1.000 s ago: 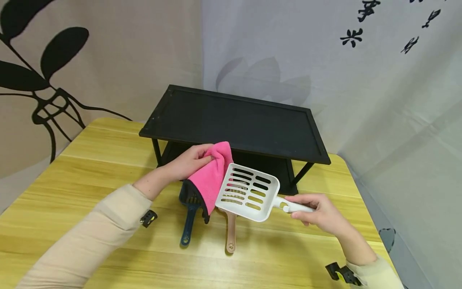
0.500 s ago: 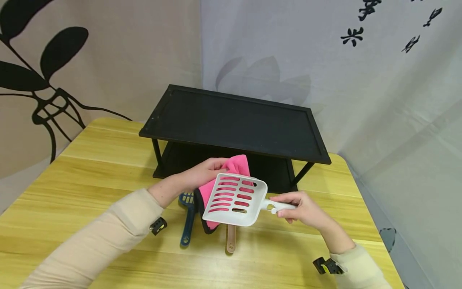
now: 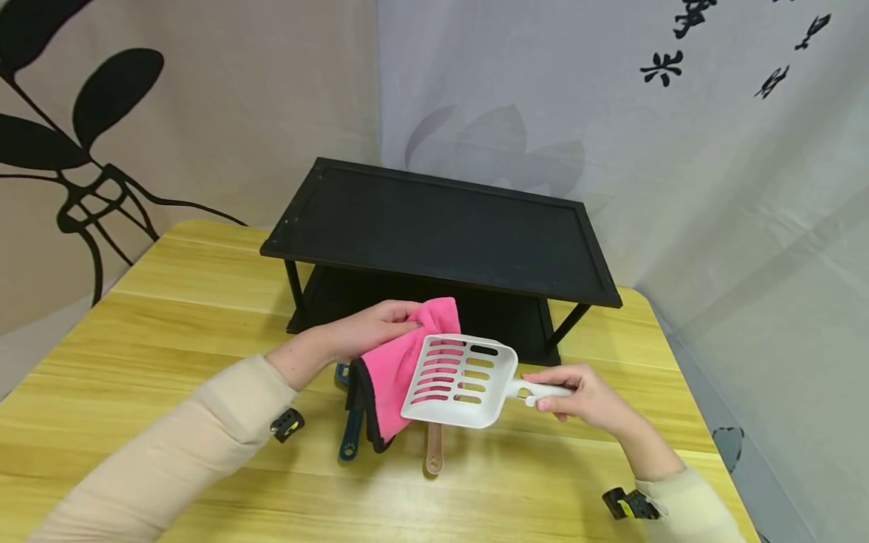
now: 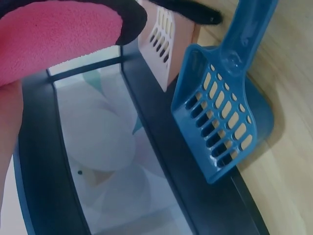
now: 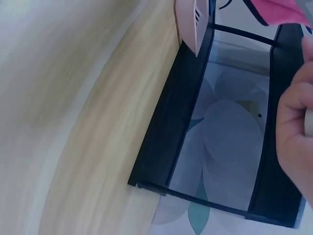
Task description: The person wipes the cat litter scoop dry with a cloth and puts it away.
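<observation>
My left hand grips a pink cloth with a black edge, which hangs down behind and beside the left end of a white slotted litter scoop. By its handle, my right hand holds that scoop above the table. Under the cloth lies a blue litter scoop, its head mostly covered in the head view but plain in the left wrist view. A pinkish-beige scoop lies to its right, and only its handle shows in the head view.
A black two-tier shelf stands on the wooden table behind the hands. The heads of the blue and beige scoops lie by its front edge. A patterned curtain hangs behind the table.
The cloth and left hand have come down and nearer, first swinging right, then back left a little. The white scoop shifted left and down, then slightly right again.
</observation>
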### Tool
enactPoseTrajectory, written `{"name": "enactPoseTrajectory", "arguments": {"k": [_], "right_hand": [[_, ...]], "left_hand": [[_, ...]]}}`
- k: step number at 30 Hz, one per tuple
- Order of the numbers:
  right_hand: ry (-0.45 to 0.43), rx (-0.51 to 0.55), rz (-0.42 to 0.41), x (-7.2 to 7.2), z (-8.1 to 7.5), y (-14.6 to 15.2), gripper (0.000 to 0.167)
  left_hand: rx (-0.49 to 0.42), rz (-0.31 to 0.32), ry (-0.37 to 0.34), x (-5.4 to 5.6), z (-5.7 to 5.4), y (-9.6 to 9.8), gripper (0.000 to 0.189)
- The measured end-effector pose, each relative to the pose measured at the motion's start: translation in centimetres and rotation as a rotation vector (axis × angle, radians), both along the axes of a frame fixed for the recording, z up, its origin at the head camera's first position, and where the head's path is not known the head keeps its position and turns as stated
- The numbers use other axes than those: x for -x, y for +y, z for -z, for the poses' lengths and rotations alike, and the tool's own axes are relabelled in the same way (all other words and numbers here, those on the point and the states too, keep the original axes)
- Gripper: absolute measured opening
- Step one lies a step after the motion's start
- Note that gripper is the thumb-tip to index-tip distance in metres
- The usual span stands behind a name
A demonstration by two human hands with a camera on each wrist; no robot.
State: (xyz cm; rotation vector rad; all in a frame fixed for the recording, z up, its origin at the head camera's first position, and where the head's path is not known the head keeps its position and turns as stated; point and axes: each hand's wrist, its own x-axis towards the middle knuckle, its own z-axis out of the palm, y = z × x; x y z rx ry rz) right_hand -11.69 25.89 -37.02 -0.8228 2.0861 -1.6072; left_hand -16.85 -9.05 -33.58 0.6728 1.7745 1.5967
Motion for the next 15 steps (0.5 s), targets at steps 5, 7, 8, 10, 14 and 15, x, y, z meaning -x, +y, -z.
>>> {"name": "enactPoseTrajectory", "arguments": {"k": [5, 7, 8, 10, 14, 15], "right_hand": [[0.016, -0.023, 0.042, -0.3, -0.4, 0.9, 0.048], [0.016, -0.029, 0.065, -0.4, -0.6, 1.4, 0.048], [0.015, -0.035, 0.080, -0.4, -0.8, 1.7, 0.048], [0.005, -0.042, 0.105, -0.5, -1.3, 2.3, 0.048], [0.005, 0.007, 0.115, -0.5, -2.4, 3.5, 0.049], [0.000, 0.040, 0.105, -0.4, -2.8, 3.7, 0.050]], "left_hand": [[-0.005, -0.014, 0.046, 0.1, -0.2, -1.0, 0.037], [0.005, -0.042, 0.075, 0.3, -0.4, -1.7, 0.036], [0.016, -0.062, 0.089, 0.3, -0.5, -2.1, 0.035], [0.040, -0.104, 0.119, 0.4, -0.8, -2.9, 0.033], [0.089, -0.167, 0.166, 0.6, -1.2, -4.2, 0.030], [0.100, -0.177, 0.172, 0.6, -1.3, -4.4, 0.029]]}}
